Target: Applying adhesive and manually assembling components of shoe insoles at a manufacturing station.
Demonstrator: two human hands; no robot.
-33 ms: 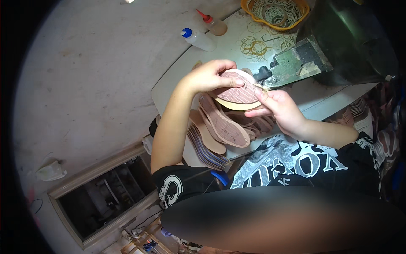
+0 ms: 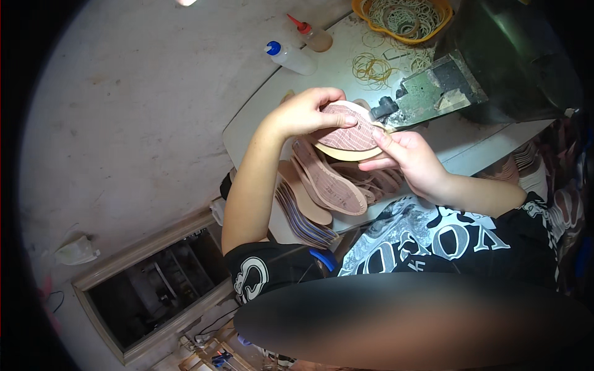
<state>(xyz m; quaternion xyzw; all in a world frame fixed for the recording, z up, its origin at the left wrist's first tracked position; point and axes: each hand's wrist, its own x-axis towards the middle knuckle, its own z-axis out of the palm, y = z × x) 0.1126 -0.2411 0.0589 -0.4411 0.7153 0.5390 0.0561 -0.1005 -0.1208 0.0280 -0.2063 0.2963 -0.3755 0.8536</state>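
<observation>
An insole [image 2: 346, 133] with a pinkish-brown lined top and a cream edge is held up in both hands. My left hand [image 2: 309, 111] grips its far left side, the thumb lying across the top. At the right end my right hand [image 2: 405, 154] pinches the rim between thumb and fingers. The insole's far edge is beside the black fitting [image 2: 385, 108] of a green metal machine [image 2: 433, 93]; whether they touch I cannot tell. Below the hands, another pinkish insole [image 2: 337, 191] lies on the pile, next to a stack of layered insoles [image 2: 303, 213].
The white table [image 2: 257, 114] carries a blue-capped bottle [image 2: 291, 59], a red-tipped bottle [image 2: 315, 38] and loose rubber bands [image 2: 371, 69]. A yellow basket [image 2: 405, 40] of bands stands at the back. More stacked pieces [image 2: 529, 167] are at the right, a framed opening [image 2: 158, 284] at lower left.
</observation>
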